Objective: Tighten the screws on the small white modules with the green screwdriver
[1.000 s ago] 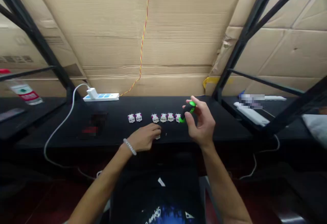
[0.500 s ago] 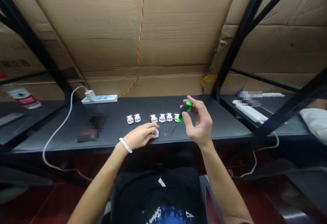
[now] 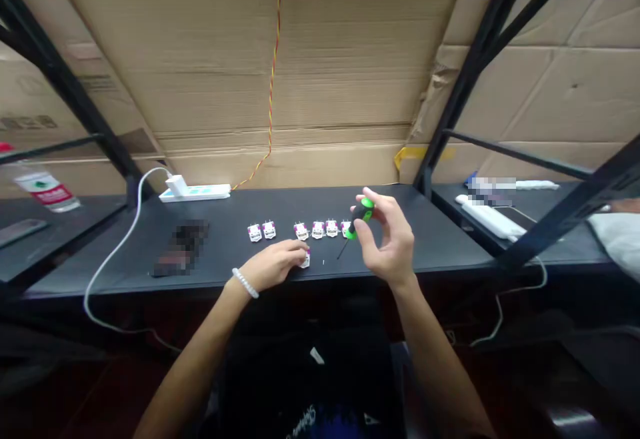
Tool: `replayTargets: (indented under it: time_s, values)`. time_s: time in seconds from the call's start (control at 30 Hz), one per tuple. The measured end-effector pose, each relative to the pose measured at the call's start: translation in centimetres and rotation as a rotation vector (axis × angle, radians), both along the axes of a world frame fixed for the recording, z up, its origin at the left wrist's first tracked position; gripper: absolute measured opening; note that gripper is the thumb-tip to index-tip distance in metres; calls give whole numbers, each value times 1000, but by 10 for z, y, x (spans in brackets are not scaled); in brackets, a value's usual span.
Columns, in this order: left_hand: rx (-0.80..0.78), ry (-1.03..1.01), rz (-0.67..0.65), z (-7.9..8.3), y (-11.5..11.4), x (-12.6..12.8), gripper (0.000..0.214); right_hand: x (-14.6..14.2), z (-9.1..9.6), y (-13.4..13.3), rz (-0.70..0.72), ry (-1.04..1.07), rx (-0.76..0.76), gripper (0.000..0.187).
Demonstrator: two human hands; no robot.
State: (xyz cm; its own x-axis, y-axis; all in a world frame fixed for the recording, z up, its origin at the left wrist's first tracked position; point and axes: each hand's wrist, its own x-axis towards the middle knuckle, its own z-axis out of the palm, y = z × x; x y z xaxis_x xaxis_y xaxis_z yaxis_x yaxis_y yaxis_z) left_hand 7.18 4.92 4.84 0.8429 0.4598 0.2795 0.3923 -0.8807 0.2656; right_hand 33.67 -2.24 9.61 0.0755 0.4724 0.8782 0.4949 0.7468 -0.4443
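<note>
My right hand [image 3: 389, 235] pinches the green and black handle of a screwdriver [image 3: 361, 215] between thumb and fingers, its thin shaft slanting down to the left above the table. My left hand [image 3: 277, 262] rests at the table's front edge, fingers closed on a small white and purple part [image 3: 305, 260], which they partly cover. Behind the hands, several similar white and purple parts stand in a row, among them a left-hand part [image 3: 255, 233] and a middle part [image 3: 301, 231]. A tiny pale piece [image 3: 323, 262] lies between the hands.
A white power strip [image 3: 210, 192] with a plugged-in charger [image 3: 177, 185] lies at the back left; its white cable [image 3: 113, 255] hangs over the front edge. A blurred dark object [image 3: 183, 249] lies left. Black metal posts [image 3: 463, 92] flank the black table [image 3: 440, 232].
The small part under my left hand has shifted or turned slightly, and the screwdriver has moved a touch to the left. Both hands otherwise keep their places.
</note>
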Motion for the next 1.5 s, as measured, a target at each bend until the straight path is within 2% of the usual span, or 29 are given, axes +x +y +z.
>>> replayTargets:
  time_s: [0.47, 0.63, 0.73, 0.9, 1.07, 1.13, 1.3, 1.5]
  values:
    - [36, 38, 90, 3, -9, 7, 20, 1, 3, -2, -12, -21, 11, 56]
    - [-27, 41, 188, 3, -11, 6, 16, 0, 3, -3, -11, -20, 7, 55]
    - [-85, 34, 196, 5, -9, 0, 17, 0, 3, -5, 6, 3, -2, 55]
    - [-145, -23, 107, 7, -2, -8, 18, 2, 6, -7, 135, 14, -184, 55]
    - [-172, -47, 59, 7, -4, -3, 17, -9, -3, 3, 98, -323, -436, 40]
    - [-180, -51, 41, 8, -6, -1, 17, -18, -12, 10, 117, -443, -524, 43]
    - [-198, -46, 48, 9, -8, -3, 11, -33, -35, 22, 231, -627, -575, 49]
    - [-202, -55, 72, 8, -5, -7, 12, -36, -41, 25, 292, -651, -627, 62]
